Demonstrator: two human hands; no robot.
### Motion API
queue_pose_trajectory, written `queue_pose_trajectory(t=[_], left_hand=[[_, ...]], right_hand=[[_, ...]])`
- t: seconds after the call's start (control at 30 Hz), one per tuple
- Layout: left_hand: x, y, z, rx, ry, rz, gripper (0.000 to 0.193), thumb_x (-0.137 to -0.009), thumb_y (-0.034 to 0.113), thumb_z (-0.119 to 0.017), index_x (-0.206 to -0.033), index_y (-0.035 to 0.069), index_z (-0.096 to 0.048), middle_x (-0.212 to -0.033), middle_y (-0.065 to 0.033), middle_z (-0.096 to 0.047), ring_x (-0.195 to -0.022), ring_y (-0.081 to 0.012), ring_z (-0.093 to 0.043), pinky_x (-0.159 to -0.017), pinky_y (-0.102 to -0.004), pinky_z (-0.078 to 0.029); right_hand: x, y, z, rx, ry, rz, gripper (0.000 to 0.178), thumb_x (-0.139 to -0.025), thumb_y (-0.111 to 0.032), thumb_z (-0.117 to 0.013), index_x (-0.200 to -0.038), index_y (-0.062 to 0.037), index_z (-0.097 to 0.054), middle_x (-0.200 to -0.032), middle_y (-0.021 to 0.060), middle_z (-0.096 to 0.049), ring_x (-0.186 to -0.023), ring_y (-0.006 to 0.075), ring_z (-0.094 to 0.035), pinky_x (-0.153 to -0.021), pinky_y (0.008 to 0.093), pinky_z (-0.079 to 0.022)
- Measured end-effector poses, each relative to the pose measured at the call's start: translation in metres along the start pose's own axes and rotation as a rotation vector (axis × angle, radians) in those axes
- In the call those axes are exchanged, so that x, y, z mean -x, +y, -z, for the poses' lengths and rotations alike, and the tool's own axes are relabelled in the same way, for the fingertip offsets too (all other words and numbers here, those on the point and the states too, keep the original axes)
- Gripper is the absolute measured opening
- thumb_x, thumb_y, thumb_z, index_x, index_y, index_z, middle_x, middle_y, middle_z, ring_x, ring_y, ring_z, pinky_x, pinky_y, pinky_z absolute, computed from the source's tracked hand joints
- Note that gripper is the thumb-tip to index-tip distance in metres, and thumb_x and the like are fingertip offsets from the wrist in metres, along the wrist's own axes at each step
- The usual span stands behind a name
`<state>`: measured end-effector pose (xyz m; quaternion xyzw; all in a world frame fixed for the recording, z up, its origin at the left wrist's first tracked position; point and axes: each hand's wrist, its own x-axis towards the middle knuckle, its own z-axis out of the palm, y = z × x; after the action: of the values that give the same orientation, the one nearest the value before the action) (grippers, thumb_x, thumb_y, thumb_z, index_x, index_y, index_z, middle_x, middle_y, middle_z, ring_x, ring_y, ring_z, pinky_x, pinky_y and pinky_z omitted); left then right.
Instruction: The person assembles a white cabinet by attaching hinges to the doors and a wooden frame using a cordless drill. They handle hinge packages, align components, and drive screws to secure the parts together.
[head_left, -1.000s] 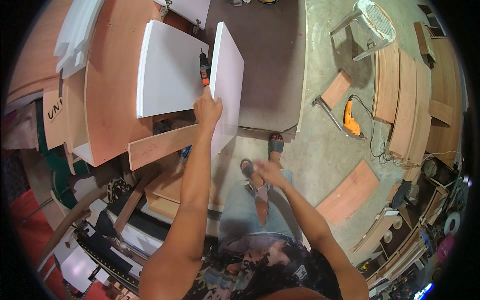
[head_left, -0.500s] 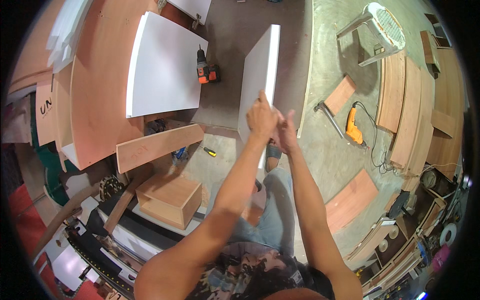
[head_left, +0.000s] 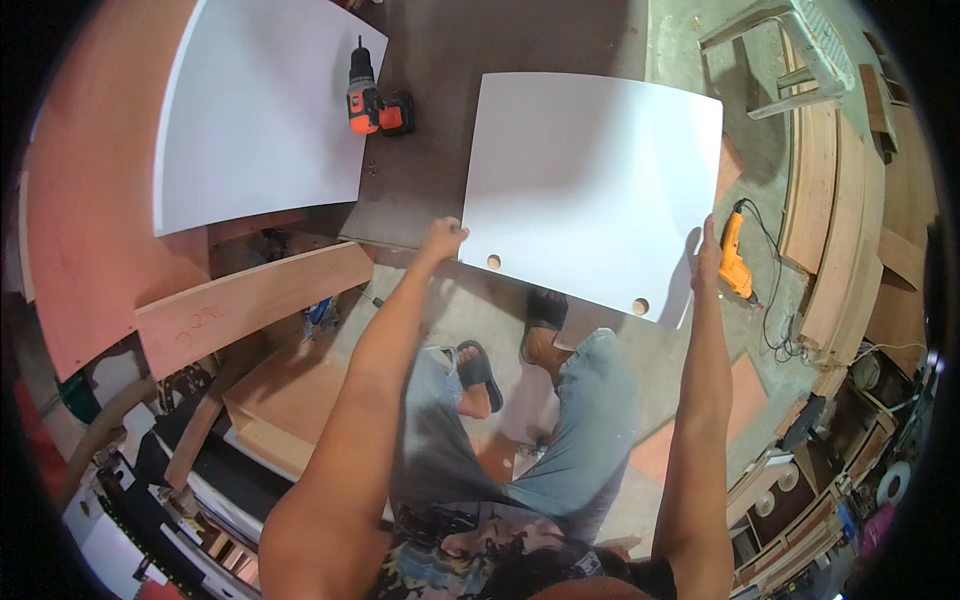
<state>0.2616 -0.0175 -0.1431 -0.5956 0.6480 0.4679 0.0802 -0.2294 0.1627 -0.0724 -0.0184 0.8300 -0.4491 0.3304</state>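
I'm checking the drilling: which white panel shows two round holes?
The held panel, between the left hand and right hand; the other panel, further left, shows none.

Before you, the held panel (head_left: pixel 590 190) spans from your left hand (head_left: pixel 442 240) at its left edge to your right hand (head_left: pixel 708 258) at its right. Apart from it, on the left, is a second panel (head_left: pixel 260 110), the cordless drill (head_left: pixel 366 105) at that one's right edge. Nearer you on that side runs a board (head_left: pixel 250 302), then a box (head_left: pixel 285 392). Right of your right hand, the corded drill (head_left: pixel 734 260) lies on the floor (head_left: pixel 685 45), planks (head_left: pixel 818 190) beyond it, a stool (head_left: pixel 815 50) farther ahead.
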Motion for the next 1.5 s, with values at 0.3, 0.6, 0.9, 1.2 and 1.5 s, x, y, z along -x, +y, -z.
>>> queue_pose_trajectory(t=[0.3,0.6,0.9,1.2,1.5], left_hand=[[-0.063,-0.003,-0.057,0.017,0.236,0.001,0.076,-0.077,0.046,-0.069,-0.126,-0.009,-0.053,-0.135,-0.0288,-0.044,-0.124,-0.0422,-0.047,-0.103,-0.0454,-0.041],[-0.083,-0.001,-0.037,0.202,0.435,0.076,0.078,-0.074,0.051,-0.072,-0.12,-0.009,-0.056,-0.129,-0.027,-0.051,-0.119,-0.0359,-0.053,-0.094,-0.0434,-0.046],[-0.134,-0.089,0.021,0.146,0.604,0.108,0.065,-0.075,0.052,-0.072,-0.101,-0.007,-0.067,-0.101,-0.0237,-0.068,-0.097,-0.0316,-0.065,-0.083,-0.0414,-0.049],[-0.135,-0.125,0.059,0.315,0.552,-0.011,0.076,-0.078,0.052,-0.07,-0.124,-0.008,-0.058,-0.121,-0.0261,-0.06,-0.115,-0.0336,-0.058,-0.097,-0.0398,-0.044],[-0.049,-0.181,0.013,-0.168,0.475,-0.387,0.093,-0.08,0.052,-0.069,-0.144,-0.006,-0.034,-0.148,-0.0267,-0.035,-0.135,-0.0407,-0.036,-0.111,-0.045,-0.031]], right_hand=[[-0.094,0.113,-0.031,0.141,0.089,0.177,0.082,-0.091,-0.064,-0.05,-0.11,0.0149,-0.061,-0.108,0.0177,-0.062,-0.099,0.0237,-0.055,-0.09,0.0349,-0.043],[-0.14,0.106,-0.06,-0.016,-0.085,0.209,0.074,-0.093,-0.051,-0.055,-0.116,0.0195,-0.056,-0.12,0.0238,-0.059,-0.109,0.0271,-0.056,-0.095,0.0345,-0.042],[-0.065,0.107,-0.159,0.124,-0.074,0.256,0.078,-0.084,-0.059,-0.064,-0.103,0.0158,-0.057,-0.094,0.0149,-0.059,-0.087,0.0193,-0.053,-0.077,0.0363,-0.046],[-0.042,0.095,-0.175,0.185,-0.212,0.287,0.076,-0.084,-0.066,-0.059,-0.107,0.0067,-0.057,-0.1,0.0159,-0.056,-0.094,0.0253,-0.051,-0.082,0.038,-0.042],[0.038,0.201,-0.125,0.911,-0.201,0.954,0.072,-0.086,-0.036,-0.068,-0.144,-0.0046,-0.039,-0.147,0.0269,-0.036,-0.13,0.0456,-0.041,-0.106,0.0483,-0.036]])
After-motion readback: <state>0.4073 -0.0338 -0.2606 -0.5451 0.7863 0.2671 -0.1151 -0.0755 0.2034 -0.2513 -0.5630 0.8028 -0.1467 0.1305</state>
